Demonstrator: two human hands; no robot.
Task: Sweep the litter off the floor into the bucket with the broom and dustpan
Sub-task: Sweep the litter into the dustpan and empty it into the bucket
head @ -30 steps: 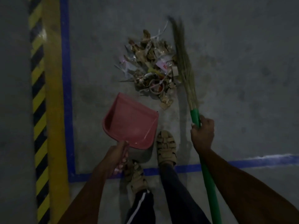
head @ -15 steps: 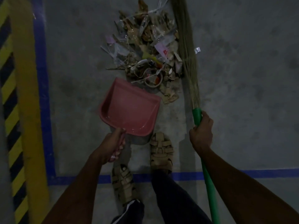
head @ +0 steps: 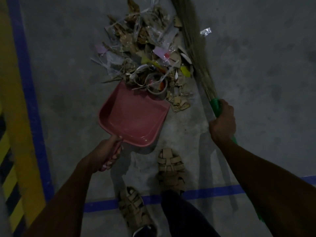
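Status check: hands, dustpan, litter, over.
Left hand grips pink dustpan, lip at litter pile. Right hand grips broom, bristles beside pile. Pan empty. Bucket not in view.

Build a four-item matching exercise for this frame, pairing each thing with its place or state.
Things:
1. dustpan
2. broom
3. litter pile
4. foil scrap

Places or states:
A. lying alone, right of the bristles
B. held by the left hand, mouth at the pile's near edge
C. heaped between pan and bristles
D. gripped by the right hand on its green handle

Pairs: 1-B, 2-D, 3-C, 4-A
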